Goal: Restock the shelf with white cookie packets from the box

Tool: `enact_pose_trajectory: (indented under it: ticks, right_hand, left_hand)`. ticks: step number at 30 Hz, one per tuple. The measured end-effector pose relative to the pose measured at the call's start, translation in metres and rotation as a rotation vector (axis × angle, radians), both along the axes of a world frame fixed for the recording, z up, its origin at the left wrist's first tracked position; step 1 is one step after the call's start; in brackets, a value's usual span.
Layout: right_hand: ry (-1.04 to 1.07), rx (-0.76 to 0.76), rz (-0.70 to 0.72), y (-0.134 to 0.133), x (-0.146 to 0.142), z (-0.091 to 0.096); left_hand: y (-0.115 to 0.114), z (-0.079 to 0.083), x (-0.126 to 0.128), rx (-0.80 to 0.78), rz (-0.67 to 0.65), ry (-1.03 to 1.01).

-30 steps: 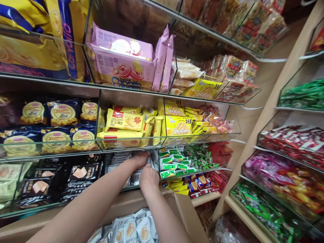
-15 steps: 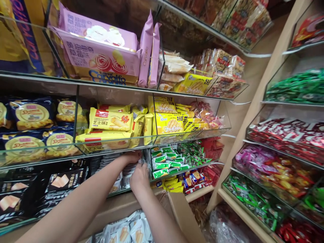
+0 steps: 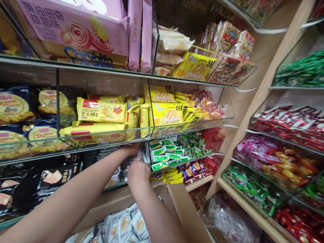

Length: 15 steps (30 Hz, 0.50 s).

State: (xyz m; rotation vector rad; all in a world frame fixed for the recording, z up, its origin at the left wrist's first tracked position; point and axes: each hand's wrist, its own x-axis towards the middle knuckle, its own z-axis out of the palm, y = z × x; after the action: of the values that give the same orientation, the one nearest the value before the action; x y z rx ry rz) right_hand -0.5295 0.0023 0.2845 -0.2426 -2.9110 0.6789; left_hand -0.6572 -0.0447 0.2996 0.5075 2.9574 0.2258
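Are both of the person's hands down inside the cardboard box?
No, the left hand and right hand are up at the shelved silver packets, beyond the cardboard box.

Left hand (image 3: 133, 149) partly hidden behind glass shelf (image 3: 83, 147), cardboard box (image 3: 186, 209) cropped below, purple package (image 3: 49, 32) above.

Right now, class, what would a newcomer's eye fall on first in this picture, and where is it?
Probably the big lilac pack at the upper left, then the bright yellow packs below it. Lower still, near the middle, the left hand and right hand reach in beside grey packets. At the bottom, an open cardboard box holds white packets.
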Motion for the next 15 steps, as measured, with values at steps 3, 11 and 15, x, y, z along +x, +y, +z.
enact_pose_trajectory:
  ticks: [3, 11, 15]
  right_hand:
    - [-0.042, -0.075, 0.015, 0.004, -0.004, 0.010]
    - [-0.175, -0.148, 0.006, 0.010, -0.020, 0.007]
    - [-0.177, -0.128, -0.025, 0.007, -0.022, -0.004]
  left_hand:
    - [-0.001, 0.000, 0.001, -0.023, -0.007, 0.013]
    - [-0.007, 0.000, 0.003, -0.046, -0.010, 0.013]
    - [-0.007, 0.001, 0.007, -0.029, 0.002, 0.016]
